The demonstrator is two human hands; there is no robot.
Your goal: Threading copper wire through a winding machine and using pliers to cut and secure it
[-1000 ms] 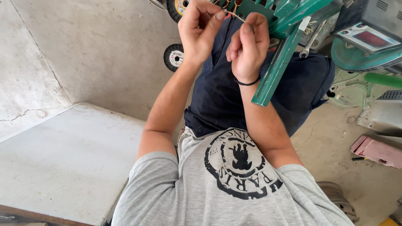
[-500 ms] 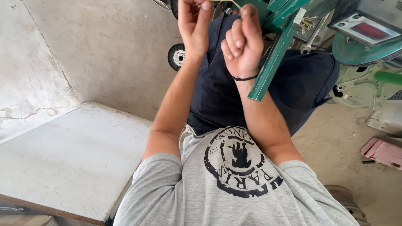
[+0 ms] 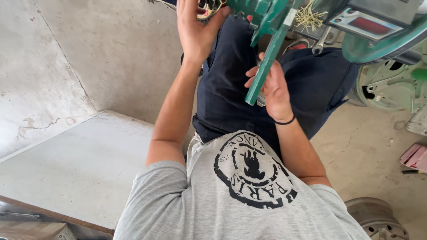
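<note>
Over lap | left hand (image 3: 195,31) fingers curled on one wire coil (image 3: 208,8) | right hand (image 3: 272,89) fingers clamp one green bar (image 3: 266,66)

One head-worn camera looks steeply down, close over the person's own chest, lap and the concrete floor (image 3: 111,49).

My right hand (image 3: 272,91) drops from beside my left hand (image 3: 195,31) to mid-frame, gripping the green bar (image 3: 263,69).

At the frame's top centre, the left hand (image 3: 195,31) touches a wire coil (image 3: 208,8); the right hand (image 3: 273,91), lower right of it, lies beside a metal frame bar (image 3: 267,62).
</note>
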